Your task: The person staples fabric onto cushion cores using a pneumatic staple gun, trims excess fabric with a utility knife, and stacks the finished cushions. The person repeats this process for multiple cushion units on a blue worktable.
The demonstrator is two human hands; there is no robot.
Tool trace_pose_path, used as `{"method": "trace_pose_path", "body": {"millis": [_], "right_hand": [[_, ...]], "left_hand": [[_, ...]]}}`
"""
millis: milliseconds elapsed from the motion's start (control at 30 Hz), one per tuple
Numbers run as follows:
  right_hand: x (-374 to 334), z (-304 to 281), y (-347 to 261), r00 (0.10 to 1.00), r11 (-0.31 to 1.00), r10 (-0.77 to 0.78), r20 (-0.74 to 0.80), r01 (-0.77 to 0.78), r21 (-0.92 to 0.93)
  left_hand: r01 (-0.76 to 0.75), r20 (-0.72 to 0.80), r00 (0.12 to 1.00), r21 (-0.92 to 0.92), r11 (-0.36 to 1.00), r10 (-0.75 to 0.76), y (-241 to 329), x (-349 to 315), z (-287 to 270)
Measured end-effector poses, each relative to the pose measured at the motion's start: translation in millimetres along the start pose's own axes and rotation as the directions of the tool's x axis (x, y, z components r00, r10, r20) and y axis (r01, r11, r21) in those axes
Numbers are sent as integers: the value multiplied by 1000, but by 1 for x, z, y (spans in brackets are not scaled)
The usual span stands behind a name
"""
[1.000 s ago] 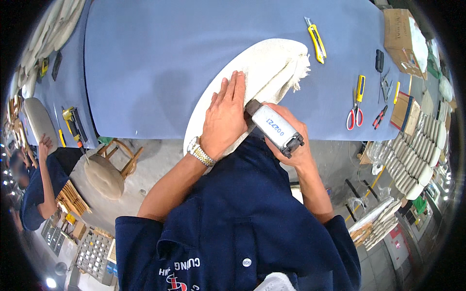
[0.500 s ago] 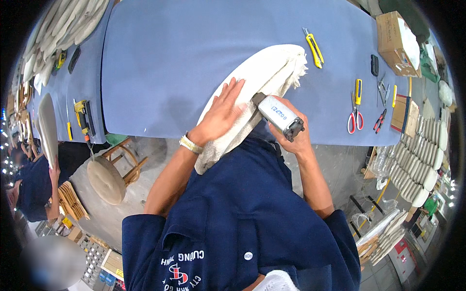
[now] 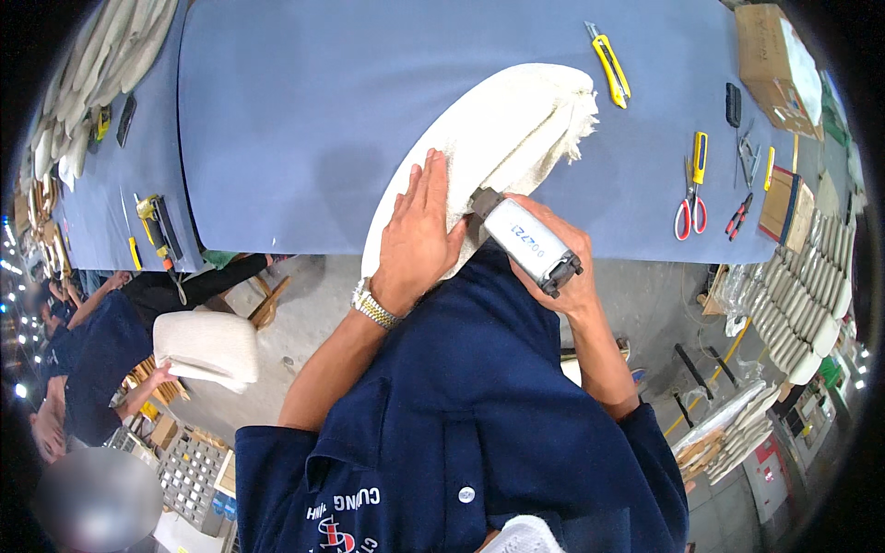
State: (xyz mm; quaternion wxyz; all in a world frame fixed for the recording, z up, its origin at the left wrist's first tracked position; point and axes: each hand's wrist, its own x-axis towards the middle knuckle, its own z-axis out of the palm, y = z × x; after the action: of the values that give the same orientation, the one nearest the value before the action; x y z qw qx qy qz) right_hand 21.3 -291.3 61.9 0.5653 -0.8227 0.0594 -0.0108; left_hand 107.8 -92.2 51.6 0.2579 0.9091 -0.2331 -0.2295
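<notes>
A curved pad covered in off-white fabric (image 3: 525,101) leans over the near edge of the blue table, its frayed cloth edge at the far right. My left hand (image 3: 419,230) lies flat on it, fingers stretched out, a metal watch on the wrist. In my right hand (image 3: 570,253) is a silver and black staple gun (image 3: 525,235). The tool's dark nose meets the folded cloth on the pad's near right side, close to my left thumb. What lies under the nose is hidden.
On the blue table (image 3: 277,120) lie a yellow utility knife (image 3: 608,66), red-handled scissors (image 3: 690,207), pliers (image 3: 737,217) and a cardboard box (image 3: 779,69). Another staple gun (image 3: 159,226) rests at left. A co-worker holds a pale cushion (image 3: 207,348). Stacked pads (image 3: 802,286) stand right.
The pad has turned slightly, and my left hand has settled flat nearer its lower part. The staple gun has shifted a little toward me. At left, the co-worker's cushion came down and nearer.
</notes>
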Motion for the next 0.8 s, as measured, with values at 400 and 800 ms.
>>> {"method": "trace_pose_path", "body": {"millis": [400, 800], "right_hand": [[-6, -2, -3, 997, 997, -55, 56, 58, -60], [-5, 10, -7, 1000, 998, -31, 5, 31, -59]], "left_hand": [[38, 6, 999, 44, 998, -38, 6, 3, 1], [23, -20, 1000, -13, 1000, -23, 3, 4, -1]]}}
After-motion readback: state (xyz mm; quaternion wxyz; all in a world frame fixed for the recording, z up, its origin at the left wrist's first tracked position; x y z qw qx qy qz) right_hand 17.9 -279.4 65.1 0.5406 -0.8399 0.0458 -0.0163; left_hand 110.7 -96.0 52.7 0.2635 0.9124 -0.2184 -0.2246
